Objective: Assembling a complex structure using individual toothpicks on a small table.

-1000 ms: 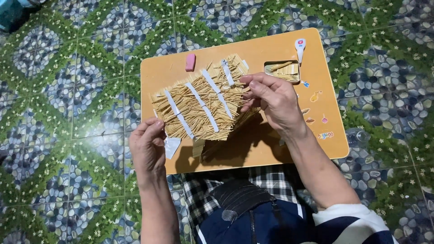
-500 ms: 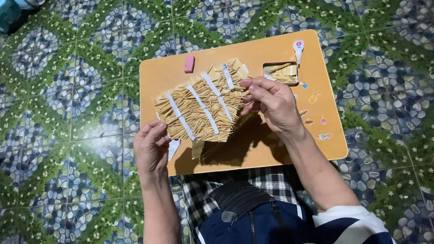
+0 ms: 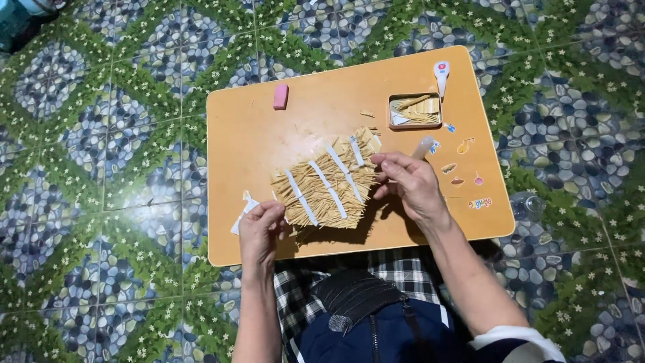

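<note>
While both grip it, the stick panel (image 3: 327, 186) spans left hand (image 3: 261, 230) to right hand (image 3: 410, 183).

A: What covers the floor (image 3: 101, 134)?

B: Glossy tiles printed with blue and grey pebbles, crossed by green grassy bands dotted with small white flowers. The bands make a diamond lattice, and thin grout lines run between the tiles.

A: Any furniture?

B: 1 low desk (image 3: 255, 141) with an orange-tan top and rounded corners, standing straight on the tiles. Small cartoon stickers (image 3: 463, 180) sit near its right edge.

A: How is the light?

B: Bright from above. A pale glare shines on the tiles left of the desk, and a dark shadow falls on the desk's near side.

A: Walls or windows?

B: Out of view.
</note>
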